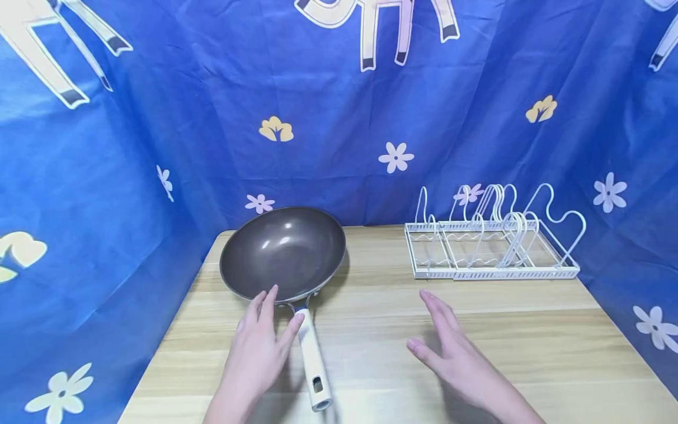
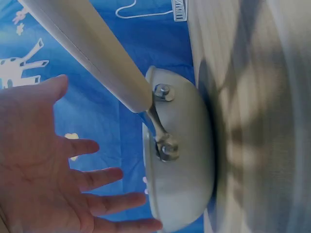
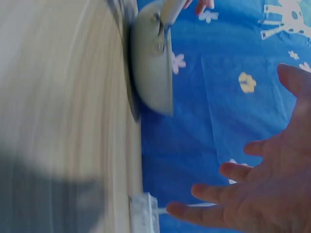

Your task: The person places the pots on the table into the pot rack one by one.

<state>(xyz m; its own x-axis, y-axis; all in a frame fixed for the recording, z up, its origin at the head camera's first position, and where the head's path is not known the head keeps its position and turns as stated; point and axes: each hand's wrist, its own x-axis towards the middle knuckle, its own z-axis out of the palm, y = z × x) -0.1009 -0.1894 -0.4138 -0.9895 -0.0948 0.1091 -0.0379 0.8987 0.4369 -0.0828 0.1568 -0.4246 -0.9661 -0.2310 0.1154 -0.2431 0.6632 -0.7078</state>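
Note:
A dark-lined frying pan (image 1: pixel 283 253) with a pale handle (image 1: pixel 313 359) rests on the left part of the table, its handle toward me. My left hand (image 1: pixel 259 347) hovers just left of the handle, fingers spread and holding nothing. In the left wrist view the pan's pale outer side (image 2: pixel 182 145) and handle rivets show beside the open palm (image 2: pixel 43 165). To the right, my right hand (image 1: pixel 461 359) is held over the table with straight, parted fingers and nothing in them. The right wrist view shows its palm (image 3: pixel 272 184) apart from the pan.
A white wire pan rack (image 1: pixel 492 247) with several upright loops stands at the back right of the wooden table (image 1: pixel 381 330). Blue patterned cloth (image 1: pixel 328 171) hangs behind the table and along both sides.

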